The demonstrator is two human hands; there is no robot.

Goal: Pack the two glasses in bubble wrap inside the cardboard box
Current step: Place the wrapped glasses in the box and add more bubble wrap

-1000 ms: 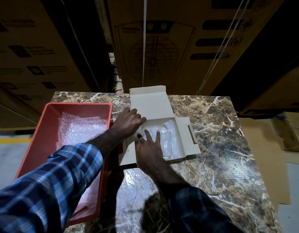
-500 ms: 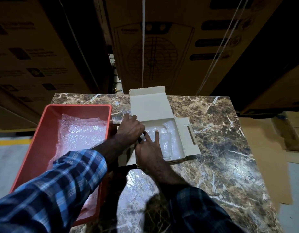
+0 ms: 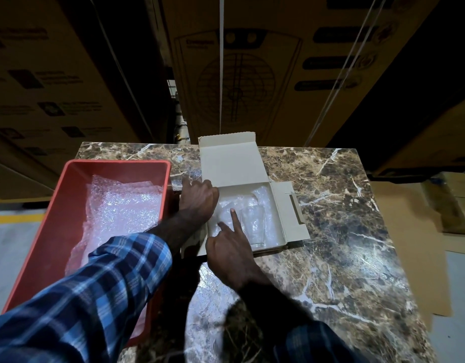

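The open cardboard box [image 3: 231, 163] lies on the marble table [image 3: 331, 231], its lid folded back and its side flap [image 3: 291, 210] spread right. Inside, a clear glass [image 3: 253, 226] lies on its side on bubble wrap [image 3: 268, 203]. A bubble-wrapped bundle [image 3: 225, 213] fills the left half; what it holds is hidden. My left hand [image 3: 197, 197] sits over the box's left wall with bent fingers, fingertips hidden. My right hand [image 3: 231, 247] presses its straight index finger and thumb on the bundle, beside the glass.
A red plastic bin [image 3: 56, 218] with loose sheets of bubble wrap [image 3: 121, 208] stands at the table's left, touching my left forearm. Tall printed cartons [image 3: 239, 74] rise right behind the table. Flattened cardboard [image 3: 409, 244] lies on the floor to the right.
My left hand slid from the lid's near edge down to the box's left wall. My right hand went from flat fingers to only index and thumb pressing the wrap.
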